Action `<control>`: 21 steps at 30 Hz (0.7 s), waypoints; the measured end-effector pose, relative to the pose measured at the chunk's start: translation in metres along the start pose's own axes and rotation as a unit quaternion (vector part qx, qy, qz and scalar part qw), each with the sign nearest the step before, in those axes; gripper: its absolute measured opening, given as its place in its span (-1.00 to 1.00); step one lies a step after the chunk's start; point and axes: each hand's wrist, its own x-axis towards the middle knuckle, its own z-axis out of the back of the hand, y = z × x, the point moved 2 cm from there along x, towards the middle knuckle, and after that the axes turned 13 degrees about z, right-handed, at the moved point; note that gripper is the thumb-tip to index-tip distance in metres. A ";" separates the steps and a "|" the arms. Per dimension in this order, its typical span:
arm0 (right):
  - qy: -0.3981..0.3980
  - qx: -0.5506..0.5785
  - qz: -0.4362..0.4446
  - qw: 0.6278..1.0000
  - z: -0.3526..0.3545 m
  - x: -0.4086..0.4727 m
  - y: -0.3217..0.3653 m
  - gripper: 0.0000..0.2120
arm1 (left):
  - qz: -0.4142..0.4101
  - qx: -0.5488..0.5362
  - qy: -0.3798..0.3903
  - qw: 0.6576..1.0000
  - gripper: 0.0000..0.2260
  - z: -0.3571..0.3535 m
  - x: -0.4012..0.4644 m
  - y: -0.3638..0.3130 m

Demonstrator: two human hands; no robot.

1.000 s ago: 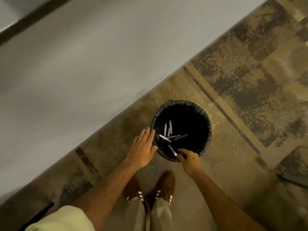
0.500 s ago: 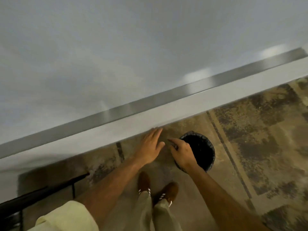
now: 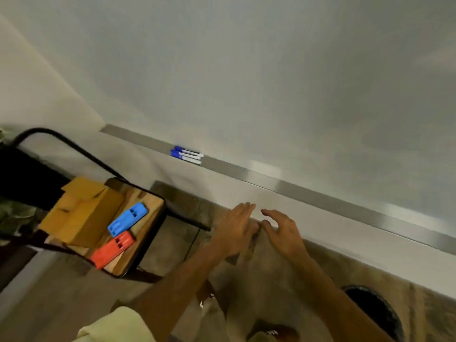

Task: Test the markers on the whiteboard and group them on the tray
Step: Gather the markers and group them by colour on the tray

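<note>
The room is dim. Light shines off the metal tray (image 3: 266,177). Everything looks blurry, and edges bend.

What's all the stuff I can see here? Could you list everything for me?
Whiteboard: one, white-grey, fills the upper part of the view.
Tray: one, silver metal ledge, runs along the whiteboard's lower edge.
Markers: apparently three, white barrels with blue caps, lying side by side on the tray towards its left end.
Small table: one, wooden top with black frame, at the left.
Cardboard box: one, brown, on the small table.
Blue plastic block: one, on the small table beside the box.
Red plastic block: one, just below the blue one.
Bin: one, black, on the floor at lower right.
Shoes: brown, partly hidden, bottom edge.
Left hand: open, empty, below the tray.
Right hand: open, empty, beside the left.
</note>
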 end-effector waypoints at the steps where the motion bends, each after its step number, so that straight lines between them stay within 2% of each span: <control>1: 0.025 0.011 0.011 1.000 -0.016 0.012 0.021 -0.66 | 0.025 -0.014 -0.013 0.999 -0.45 0.012 -0.005 0.027; 7: 0.150 -0.029 0.091 0.984 -0.127 0.080 0.121 -0.62 | 0.137 -0.116 -0.108 0.978 -0.54 0.071 -0.047 0.197; 9: 0.171 -0.026 0.102 0.980 -0.163 0.096 0.149 -0.65 | 0.176 -0.132 -0.138 0.966 -0.50 0.084 -0.062 0.246; 12: 0.187 -0.024 0.125 0.974 -0.209 0.117 0.181 -0.68 | 0.209 -0.169 -0.161 0.950 -0.56 0.096 -0.078 0.301; 16: 0.236 -0.048 0.180 0.954 -0.260 0.146 0.202 -0.68 | 0.301 -0.161 -0.177 0.923 -0.59 0.092 -0.096 0.353; 21: 0.303 -0.108 0.204 0.924 -0.314 0.174 0.208 -0.59 | 0.372 -0.144 -0.129 0.908 -0.44 0.064 -0.105 0.401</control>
